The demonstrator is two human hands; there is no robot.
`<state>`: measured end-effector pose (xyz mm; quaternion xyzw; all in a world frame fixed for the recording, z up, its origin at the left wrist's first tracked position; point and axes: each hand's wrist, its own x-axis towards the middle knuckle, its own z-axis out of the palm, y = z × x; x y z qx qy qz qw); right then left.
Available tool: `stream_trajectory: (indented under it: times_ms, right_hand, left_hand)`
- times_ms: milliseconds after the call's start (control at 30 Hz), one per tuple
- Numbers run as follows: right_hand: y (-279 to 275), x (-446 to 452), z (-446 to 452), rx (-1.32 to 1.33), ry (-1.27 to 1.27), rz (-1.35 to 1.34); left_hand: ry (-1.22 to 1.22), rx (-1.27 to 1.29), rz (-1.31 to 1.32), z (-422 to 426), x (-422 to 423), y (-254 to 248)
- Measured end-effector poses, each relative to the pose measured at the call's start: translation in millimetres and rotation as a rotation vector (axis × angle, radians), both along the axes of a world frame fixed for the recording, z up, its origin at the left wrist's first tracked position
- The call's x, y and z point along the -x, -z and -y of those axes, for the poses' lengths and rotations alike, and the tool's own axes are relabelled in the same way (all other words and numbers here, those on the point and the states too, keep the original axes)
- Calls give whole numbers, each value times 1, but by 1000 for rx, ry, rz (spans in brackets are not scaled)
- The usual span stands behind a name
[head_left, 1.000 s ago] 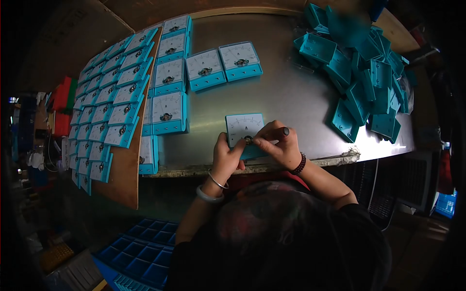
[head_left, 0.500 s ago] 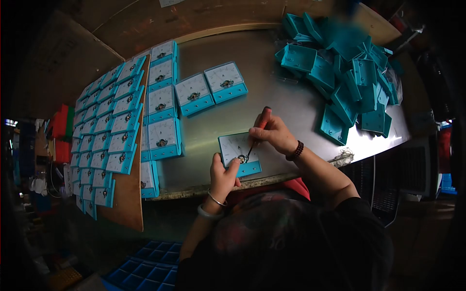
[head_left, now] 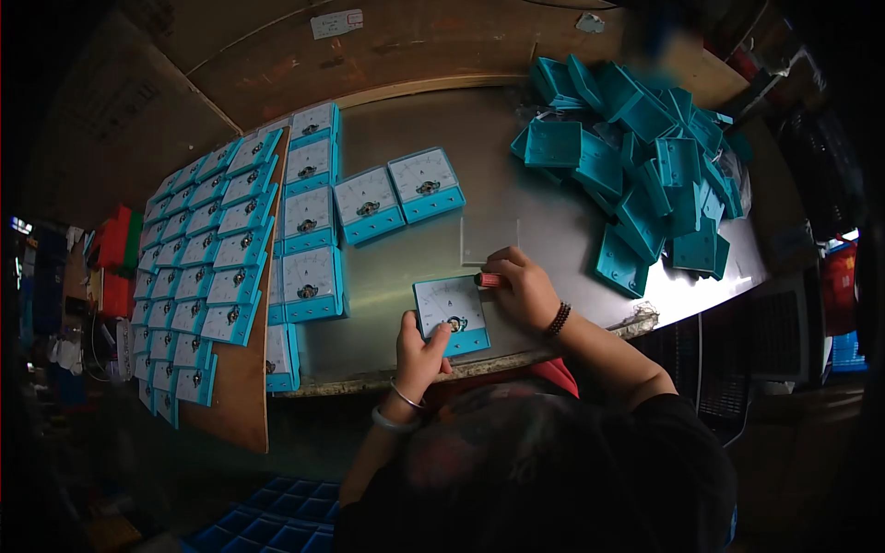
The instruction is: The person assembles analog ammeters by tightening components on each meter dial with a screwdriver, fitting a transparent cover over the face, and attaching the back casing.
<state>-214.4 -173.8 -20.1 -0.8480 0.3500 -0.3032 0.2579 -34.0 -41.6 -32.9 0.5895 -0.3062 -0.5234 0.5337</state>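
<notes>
A teal panel meter (head_left: 449,300) with a white dial marked A lies near the table's front edge. My left hand (head_left: 421,354) grips its lower left side, the thumb resting by the round metal movement. Just right of the meter, my right hand (head_left: 523,290) is closed around a small tool with a red handle (head_left: 489,279); the tool's tip cannot be made out. Behind that hand, a clear plastic cover (head_left: 489,241) is on the metal tabletop (head_left: 396,267). Two more meters (head_left: 369,205) sit side by side further back.
Rows of meters stand on a wooden board (head_left: 241,387) at left, beside a column of stacked meters (head_left: 307,217). Teal housings (head_left: 645,175) are heaped at the back right. Blue divided trays (head_left: 267,516) are below the table at the lower left.
The red-handled tool has swung from upright over the meter to lying low at its right. My right hand has moved down beside the meter. The clear cover now shows. The camera view has shifted.
</notes>
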Motion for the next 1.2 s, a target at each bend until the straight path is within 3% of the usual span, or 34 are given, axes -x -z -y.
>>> stream_trajectory:
  times_ms: [133,433,567,633,767,1200]
  right_hand:
    - [-3,13,19,-37,144,114]
    - [-20,14,20,-72,56,-263]
    - [-4,18,24,-127,27,-119]
    - [-5,19,19,-293,-89,57]
    - [-18,4,-6,-308,-236,26]
    - [-21,-6,-15,-282,-279,-101]
  left_hand:
    - [55,-58,45,-7,-1,-6]
    - [-27,-46,54,-14,-2,-10]
    - [16,-94,-18,-12,-7,-7]
    - [30,-142,-85,-14,-10,-5]
    - [157,-69,-288,-10,-18,1]
    - [171,8,-303,-13,-18,4]
